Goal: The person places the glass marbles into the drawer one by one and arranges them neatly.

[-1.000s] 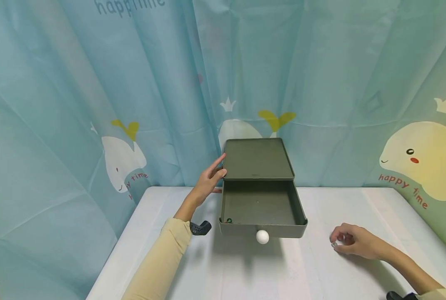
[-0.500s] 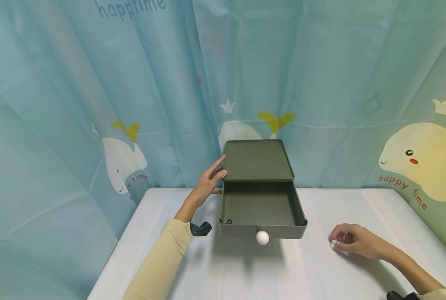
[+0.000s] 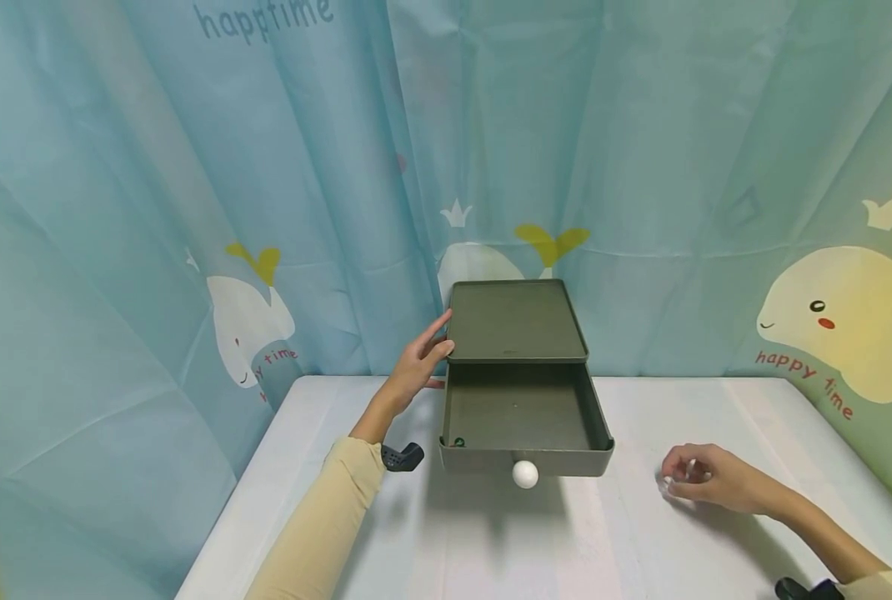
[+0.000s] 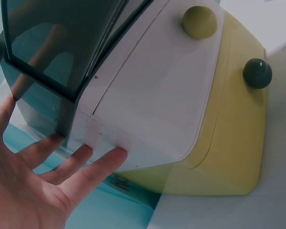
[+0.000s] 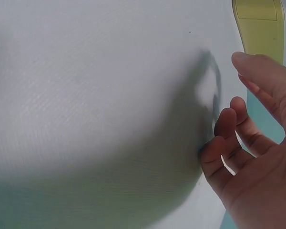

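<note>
A dark green drawer box [image 3: 517,321] stands at the middle back of the table, its top drawer [image 3: 524,462] pulled out with a white knob [image 3: 524,474]. A tiny green item [image 3: 458,442] lies in the drawer's front left corner. My left hand [image 3: 414,371] rests on the box's left side, thumb near the top edge; the left wrist view shows its fingers [image 4: 81,179] spread straight along the white tier. Out to the right, just over the table, my right hand [image 3: 719,482] pinches a very small whitish thing [image 3: 668,481] at thumb and index fingertips. The right wrist view hides that thing.
Below the open drawer, a white drawer [image 4: 155,81] with a yellow knob [image 4: 199,22] and a yellow drawer [image 4: 238,124] with a dark green knob [image 4: 257,73] are shut. A whale-print curtain [image 3: 356,167] hangs behind the white table [image 3: 641,550].
The small thing at my right fingertips showed as a greyish round before and shows as a whitish spot now; those fingers have shifted slightly. My left hand and the box stay where they were.
</note>
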Action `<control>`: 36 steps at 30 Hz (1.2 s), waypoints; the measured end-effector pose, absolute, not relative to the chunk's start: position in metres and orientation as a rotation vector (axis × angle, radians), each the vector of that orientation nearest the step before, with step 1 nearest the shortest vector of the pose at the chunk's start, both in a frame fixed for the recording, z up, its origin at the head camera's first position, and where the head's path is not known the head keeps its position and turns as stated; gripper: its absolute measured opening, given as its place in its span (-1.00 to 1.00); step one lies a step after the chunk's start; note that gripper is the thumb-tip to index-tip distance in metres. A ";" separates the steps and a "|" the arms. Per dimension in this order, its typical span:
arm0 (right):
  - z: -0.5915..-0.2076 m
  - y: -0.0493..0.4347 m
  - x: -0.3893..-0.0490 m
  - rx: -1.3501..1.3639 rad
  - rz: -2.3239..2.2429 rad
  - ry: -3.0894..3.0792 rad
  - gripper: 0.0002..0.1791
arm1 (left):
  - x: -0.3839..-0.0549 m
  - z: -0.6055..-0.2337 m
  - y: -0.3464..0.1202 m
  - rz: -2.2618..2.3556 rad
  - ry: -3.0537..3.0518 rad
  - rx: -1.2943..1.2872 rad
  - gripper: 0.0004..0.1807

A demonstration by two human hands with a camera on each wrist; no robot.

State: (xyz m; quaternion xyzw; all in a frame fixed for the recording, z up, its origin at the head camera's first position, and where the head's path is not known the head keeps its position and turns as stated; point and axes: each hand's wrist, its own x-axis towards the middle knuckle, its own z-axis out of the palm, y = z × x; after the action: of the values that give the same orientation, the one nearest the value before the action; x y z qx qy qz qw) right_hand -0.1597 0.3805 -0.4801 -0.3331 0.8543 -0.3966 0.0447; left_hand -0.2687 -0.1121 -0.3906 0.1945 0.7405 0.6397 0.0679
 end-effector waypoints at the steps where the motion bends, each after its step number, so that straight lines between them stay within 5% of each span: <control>1: -0.479 0.381 -0.160 -1.021 -1.213 2.609 -0.76 | -0.269 -0.391 -0.112 1.927 2.231 0.587 -0.33; 36: -0.381 0.365 -0.179 -0.875 -1.113 2.854 -0.81 | -0.268 -0.392 -0.110 1.949 2.228 0.581 -0.32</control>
State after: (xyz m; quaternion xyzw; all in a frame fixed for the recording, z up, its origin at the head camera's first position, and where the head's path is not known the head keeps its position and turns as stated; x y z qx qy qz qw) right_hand -0.1788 0.3654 -0.3809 -0.2746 0.8956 -0.3493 -0.0224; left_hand -0.2676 -0.1102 -0.3917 0.1923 0.7370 0.6449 0.0625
